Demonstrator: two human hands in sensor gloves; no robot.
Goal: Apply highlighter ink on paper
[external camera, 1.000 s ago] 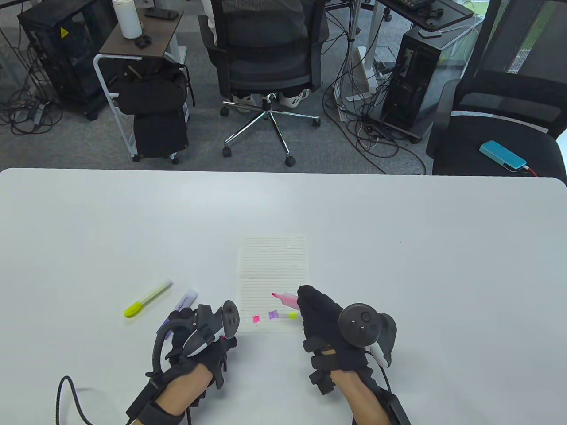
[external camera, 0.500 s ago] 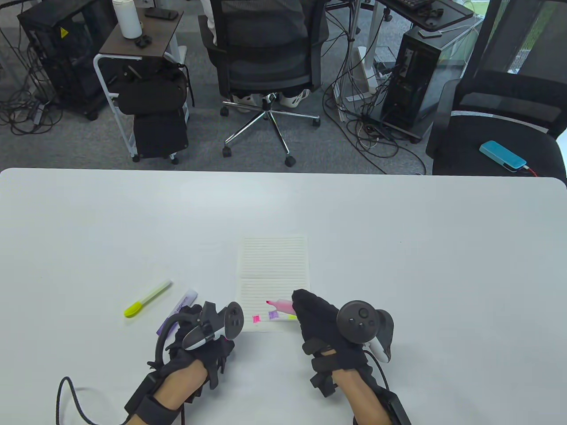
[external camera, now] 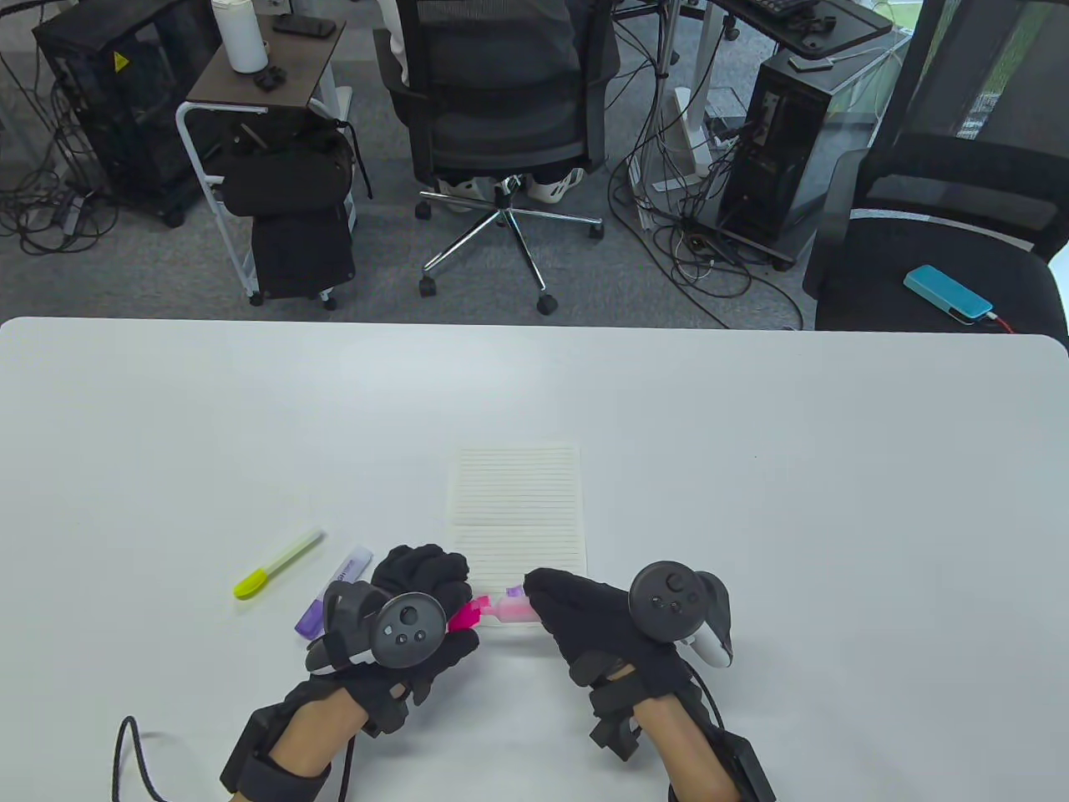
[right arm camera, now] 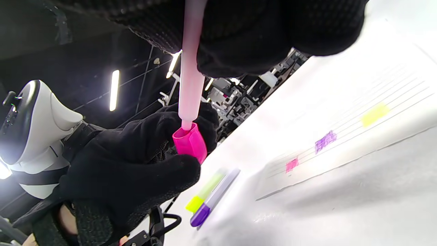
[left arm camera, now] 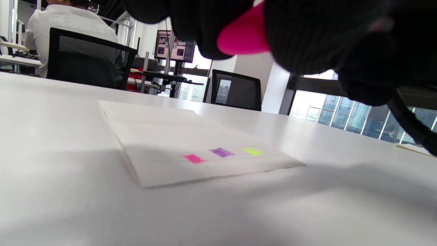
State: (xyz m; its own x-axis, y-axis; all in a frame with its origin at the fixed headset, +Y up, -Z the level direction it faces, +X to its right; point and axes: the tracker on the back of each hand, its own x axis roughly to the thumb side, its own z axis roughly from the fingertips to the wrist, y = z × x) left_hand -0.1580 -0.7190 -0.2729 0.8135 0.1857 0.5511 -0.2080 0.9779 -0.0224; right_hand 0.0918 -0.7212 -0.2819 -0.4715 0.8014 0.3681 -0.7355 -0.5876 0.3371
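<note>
Setting: office, open-plan.
Evidence: mesh swivel chairs (external camera: 501, 92), tower PCs (external camera: 772, 142) and tangled floor cables (external camera: 693, 242) are seen behind a white table (external camera: 752, 401); window wall (left arm camera: 358, 119) noted.

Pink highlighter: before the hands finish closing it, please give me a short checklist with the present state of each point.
1. Right hand grips pink highlighter: ok.
2. Left hand pinches pink cap: ok.
3. Cap mouth lined up with the tip: ok.
4. Cap pushed fully on: not ok, tip only at the mouth.
5. Three marks on the paper: ok.
6. Yellow highlighter and purple highlighter capped: ok.
</note>
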